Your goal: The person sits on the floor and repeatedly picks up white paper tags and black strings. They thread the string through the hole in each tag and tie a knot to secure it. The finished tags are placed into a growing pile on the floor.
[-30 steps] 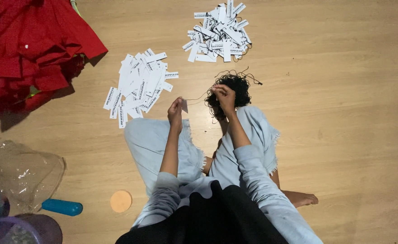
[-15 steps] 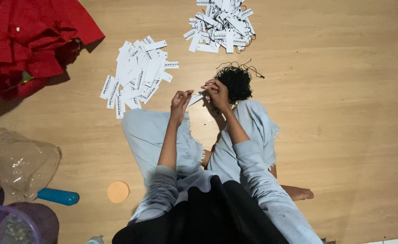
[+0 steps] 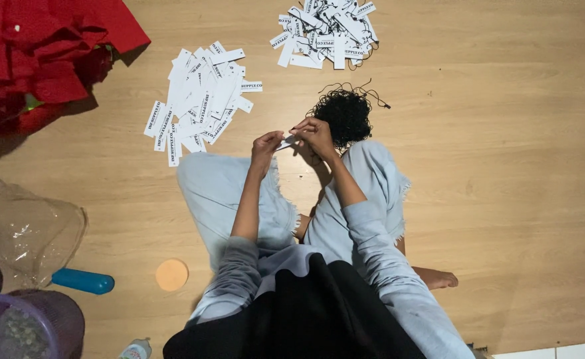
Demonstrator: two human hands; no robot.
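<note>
A person sits cross-legged on a wooden floor, seen from above. Both hands meet in front of the knees. The left hand pinches one end of a small white paper tag, fingers closed on it. The right hand is closed at the tag's other end, fingertips drawn together as if working something thin; whether it grips a string cannot be told. The tag is held up off the floor, between the two hands, probably so both ends can be reached.

Just beyond the right hand lies a tangle of black string, close enough to draw from. Farther off to the left, a loose pile of white tags is spread flat. At the far edge, a second pile has tags mixed with black strings. Red cloth is heaped at the far left. Near left are clear plastic wrap, a blue cylinder, an orange disc and a purple basket.
</note>
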